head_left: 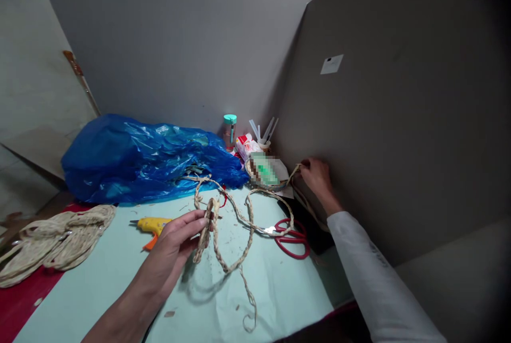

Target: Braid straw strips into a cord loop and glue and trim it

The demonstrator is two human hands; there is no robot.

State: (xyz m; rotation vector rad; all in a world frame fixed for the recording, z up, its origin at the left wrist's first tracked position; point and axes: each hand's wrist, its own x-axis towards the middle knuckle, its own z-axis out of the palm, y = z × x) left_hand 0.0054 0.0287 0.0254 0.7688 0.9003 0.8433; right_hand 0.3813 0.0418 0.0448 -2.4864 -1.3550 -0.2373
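Straw braid (206, 236) stretches between left fingers (194, 219) and right fingers (306, 164).

Legible text: none.
- White label (331, 64) on grey partition (399, 119): small dark mark, unreadable.
- Red-and-white packet (246, 146) at the worktop's back: print too small to read.
- White sleeve (375, 263): faint print, illegible.

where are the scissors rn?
Head view, right of centre: red scissors lie on the green mat, braided cord crossing them, just left of the white sleeve.
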